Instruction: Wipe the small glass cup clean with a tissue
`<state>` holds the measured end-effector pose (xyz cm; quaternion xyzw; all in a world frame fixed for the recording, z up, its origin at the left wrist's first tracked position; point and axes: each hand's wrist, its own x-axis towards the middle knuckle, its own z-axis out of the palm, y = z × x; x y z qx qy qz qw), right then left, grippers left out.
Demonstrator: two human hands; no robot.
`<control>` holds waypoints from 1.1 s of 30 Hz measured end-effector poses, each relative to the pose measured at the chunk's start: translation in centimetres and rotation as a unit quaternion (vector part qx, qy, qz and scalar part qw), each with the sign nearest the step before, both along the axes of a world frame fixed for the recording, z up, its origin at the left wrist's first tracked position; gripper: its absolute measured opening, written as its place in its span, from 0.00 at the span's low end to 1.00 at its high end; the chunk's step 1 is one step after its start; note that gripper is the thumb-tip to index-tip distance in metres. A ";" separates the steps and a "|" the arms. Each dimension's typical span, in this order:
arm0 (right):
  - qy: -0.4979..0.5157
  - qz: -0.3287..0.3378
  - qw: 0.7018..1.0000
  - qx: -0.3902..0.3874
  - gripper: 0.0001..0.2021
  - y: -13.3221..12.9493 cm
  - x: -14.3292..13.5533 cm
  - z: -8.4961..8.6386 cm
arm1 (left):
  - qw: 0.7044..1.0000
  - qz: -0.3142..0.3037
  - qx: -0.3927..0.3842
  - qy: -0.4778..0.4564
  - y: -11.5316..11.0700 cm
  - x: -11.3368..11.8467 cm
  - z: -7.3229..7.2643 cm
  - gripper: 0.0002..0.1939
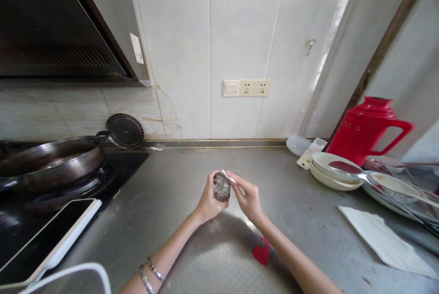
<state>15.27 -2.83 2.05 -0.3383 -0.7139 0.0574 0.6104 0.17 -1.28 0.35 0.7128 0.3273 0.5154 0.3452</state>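
Note:
Near the middle of the steel counter, my left hand (208,200) is wrapped round a small, rounded dark item in a crinkled clear wrapper (221,187). I cannot make out what is inside. The fingers of my right hand (247,195) pinch the wrapper's whitish top edge, just right of the item. Both hands are raised a little over the counter, close together. A red patch (262,252) shows on the counter beside my right forearm.
A pan (51,166) stands on the black stove at left, with a phone (48,243) in front. At right are stacked bowls (336,173), a red thermos jug (365,129), plates with utensils and a white paper sheet (387,239). A white cable curves at lower left.

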 end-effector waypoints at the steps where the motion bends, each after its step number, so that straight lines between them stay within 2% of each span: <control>1: -0.008 0.013 1.000 0.006 0.14 -0.2 0.0 0.0 | 1.000 0.000 -0.007 -0.004 0.0 0.0 0.0 0.41; 6: -0.042 0.058 0.997 0.044 0.17 -0.7 -0.1 0.3 | 0.999 -0.026 -0.034 -0.023 0.2 -0.1 -0.2 0.41; 12: 0.015 0.005 1.000 0.006 0.13 -0.3 0.1 0.5 | 1.000 -0.015 0.015 -0.002 -0.1 0.0 -0.3 0.41; 19: -0.008 0.032 0.999 0.031 0.14 -0.6 0.0 0.5 | 1.000 -0.010 -0.012 -0.008 0.1 0.0 -0.7 0.42; 22: 0.018 0.000 1.000 0.001 0.13 -0.4 -0.3 0.2 | 1.000 0.004 -0.011 -0.022 -0.1 0.2 -0.3 0.40; 24: 0.026 -0.016 1.000 -0.003 0.12 -0.3 -0.6 0.0 | 0.998 0.008 -0.038 -0.043 -0.1 0.1 0.1 0.39; 29: 0.013 -0.003 0.999 0.040 0.14 -0.4 -1.2 -0.6 | 0.994 0.023 -0.072 -0.079 0.1 -0.4 1.2 0.39; 33: 0.029 -0.023 0.998 0.049 0.15 -0.3 -1.0 -0.6 | 0.995 0.023 -0.072 -0.063 0.1 -0.4 1.3 0.41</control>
